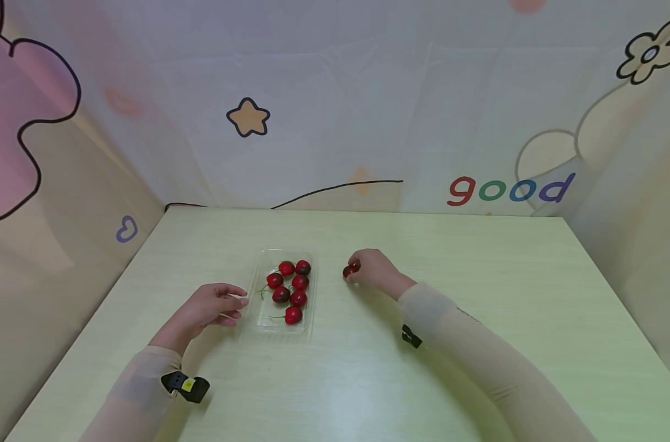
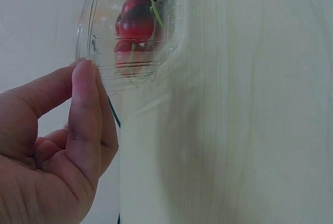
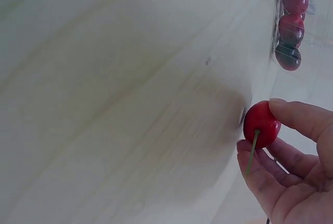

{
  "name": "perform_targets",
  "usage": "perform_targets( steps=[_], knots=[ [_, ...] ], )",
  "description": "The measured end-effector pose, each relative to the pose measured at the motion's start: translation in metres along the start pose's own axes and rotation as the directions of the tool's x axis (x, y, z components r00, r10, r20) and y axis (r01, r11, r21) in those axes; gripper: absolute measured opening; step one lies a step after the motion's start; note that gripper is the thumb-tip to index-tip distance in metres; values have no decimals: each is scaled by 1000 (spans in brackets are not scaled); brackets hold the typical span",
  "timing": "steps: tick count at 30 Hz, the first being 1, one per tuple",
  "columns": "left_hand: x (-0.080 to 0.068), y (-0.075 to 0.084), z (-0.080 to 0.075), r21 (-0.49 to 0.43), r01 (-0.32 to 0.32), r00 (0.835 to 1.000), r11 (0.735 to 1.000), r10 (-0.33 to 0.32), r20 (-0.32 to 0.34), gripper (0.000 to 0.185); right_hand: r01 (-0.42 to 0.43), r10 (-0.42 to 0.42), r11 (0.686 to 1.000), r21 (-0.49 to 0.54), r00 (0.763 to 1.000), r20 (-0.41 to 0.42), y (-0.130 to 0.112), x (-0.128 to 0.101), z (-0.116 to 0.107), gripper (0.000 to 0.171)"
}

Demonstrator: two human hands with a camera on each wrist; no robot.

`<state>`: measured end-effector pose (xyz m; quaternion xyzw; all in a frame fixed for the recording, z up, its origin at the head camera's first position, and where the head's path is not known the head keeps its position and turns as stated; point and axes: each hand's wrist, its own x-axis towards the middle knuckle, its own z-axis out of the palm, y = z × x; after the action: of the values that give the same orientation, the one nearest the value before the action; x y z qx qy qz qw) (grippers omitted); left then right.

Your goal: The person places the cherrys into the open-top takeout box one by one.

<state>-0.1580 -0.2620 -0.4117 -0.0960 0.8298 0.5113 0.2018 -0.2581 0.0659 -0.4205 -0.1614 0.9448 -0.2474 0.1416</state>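
A person's right hand (image 1: 374,268) pinches a single red cherry (image 1: 350,271) between thumb and fingertips, low over a pale green table (image 1: 478,294). The right wrist view shows the grip closely: the cherry (image 3: 261,124) sits at the tips of the curled fingers (image 3: 299,117), its stem pointing back along the palm, and the fruit appears to be just above or barely on the tabletop; which of the two cannot be told.

Just to the left of that hand, and a little nearer the person, lies a clear plastic tray (image 1: 307,322) holding seven cherries (image 1: 290,288), some bright red and some darker, several with green stems. The tray's side wall shows at the edge of the right wrist view, well apart from the held cherry.

The left hand (image 1: 213,305) steadies the tray from its other side. Its fingers are extended and pressed together, with the fingertips (image 2: 85,78) against the tray's outer rim (image 2: 83,31), as the left wrist view shows; nothing is gripped. Both forearms wear beige sleeves, each with a small black strap at the wrist.

Judged from how things lie, the work looks to be at an early stage: one cherry is out of the tray and in hand, none other lies loose on the table, and seven are in the container. Whether the held cherry is on its way out or in cannot be told.

A patterned backdrop with a star, flowers and the word "good" (image 1: 510,189) stands beyond the far edge of the table.
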Motion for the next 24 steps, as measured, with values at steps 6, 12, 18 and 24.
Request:
perform_targets(
  steps=[6, 12, 18, 24],
  knots=[
    [-1, 0, 0, 0, -4, 1000, 1000, 4, 0, 43, 10, -10, 1000, -3, 1000, -7, 1, -1, -1, 40],
    [-1, 0, 1, 3, 0, 1000, 1000, 0, -1, 43, 29, -29, 999, 17, 1000, -6, 0, -2, -1, 39],
    [-1, 1, 1, 4, 0, 1000, 1000, 0, -1, 43, 50, -50, 998, 38, 999, -6, -7, -5, -4, 38],
    [-1, 1, 0, 2, -1, 1000, 1000, 1, 2, 44, 99, -98, 994, 37, 995, -12, -15, -7, -7, 36]
  ],
)
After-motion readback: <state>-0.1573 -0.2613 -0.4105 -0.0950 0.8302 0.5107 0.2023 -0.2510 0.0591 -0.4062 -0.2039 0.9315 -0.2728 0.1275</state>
